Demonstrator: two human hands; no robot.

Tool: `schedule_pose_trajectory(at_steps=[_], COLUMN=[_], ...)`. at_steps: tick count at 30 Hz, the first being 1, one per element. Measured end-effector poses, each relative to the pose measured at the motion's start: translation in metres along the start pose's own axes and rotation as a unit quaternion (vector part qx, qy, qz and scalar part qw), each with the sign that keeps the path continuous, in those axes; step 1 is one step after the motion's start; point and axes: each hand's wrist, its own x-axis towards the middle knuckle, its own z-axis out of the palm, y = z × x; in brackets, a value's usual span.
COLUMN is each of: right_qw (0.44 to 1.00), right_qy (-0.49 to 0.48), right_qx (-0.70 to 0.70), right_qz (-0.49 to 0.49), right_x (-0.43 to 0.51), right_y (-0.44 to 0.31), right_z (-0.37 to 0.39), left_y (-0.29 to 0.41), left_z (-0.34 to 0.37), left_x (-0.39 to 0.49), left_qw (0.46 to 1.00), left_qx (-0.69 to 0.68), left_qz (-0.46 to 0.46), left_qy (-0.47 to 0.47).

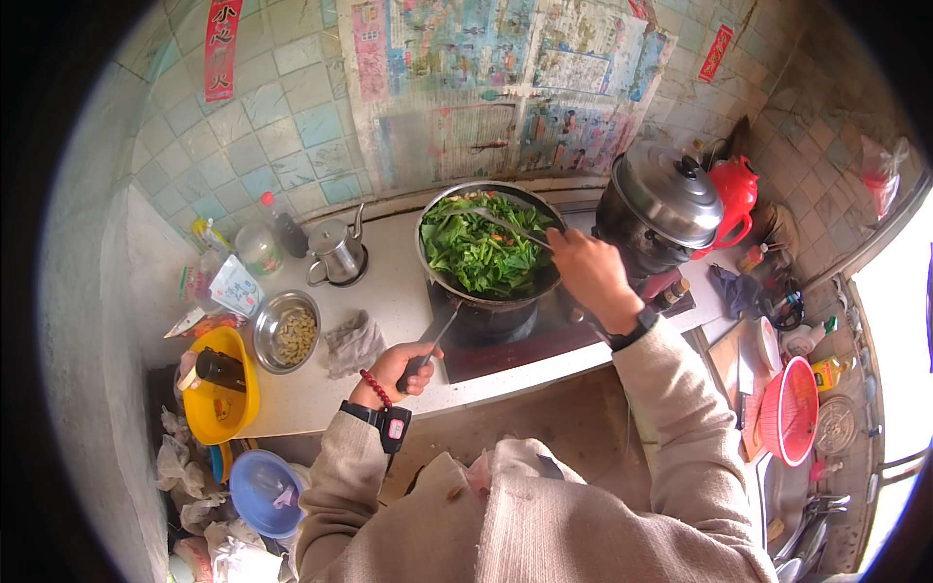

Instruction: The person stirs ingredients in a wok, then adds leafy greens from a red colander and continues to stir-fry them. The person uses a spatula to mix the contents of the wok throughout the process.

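A round wok (484,297) full of chopped leafy greens (481,251) sits on the stove, with some reddish and pale bits among the leaves near its far rim. My left hand (408,370) is closed around the dark grip of the wok's long handle (446,326). With my right hand (594,273), above the wok's right rim, I hold a metal spatula or ladle (506,224); its shaft reaches over the greens and its far end lies among them, partly hidden. A folded grey cloth (355,344) lies on the counter beyond my left hand.
Right of the wok stands a lidded steel pot (667,193), beside a red thermos jug (731,197). On the left are a steel kettle (335,251), a metal bowl of pale pieces (271,331) and a yellow basin (248,408). A knife (744,372) lies near a pink colander (789,412).
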Motion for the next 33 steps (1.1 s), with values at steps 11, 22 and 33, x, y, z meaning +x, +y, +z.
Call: schedule_pose_trajectory(at_steps=[11, 22, 33], right_qw=[0.995, 0.995, 0.993], right_qy=[-0.058, -0.076, -0.109], right_qx=[-0.033, 0.052, 0.022], right_qz=[-0.080, 0.042, 0.041], right_x=[-0.049, -0.048, -0.048], right_y=[-0.009, 0.047, 0.046], right_z=[-0.009, -0.053, -0.025], left_y=[0.000, 0.000, 0.000], left_z=[0.002, 0.001, 0.002], left_x=[-0.001, 0.000, 0.001], left_qw=[1.000, 1.000, 1.000], left_qx=[0.007, 0.004, 0.004], left_qz=[0.002, -0.003, -0.005], left_qy=[0.017, 0.021, 0.016])
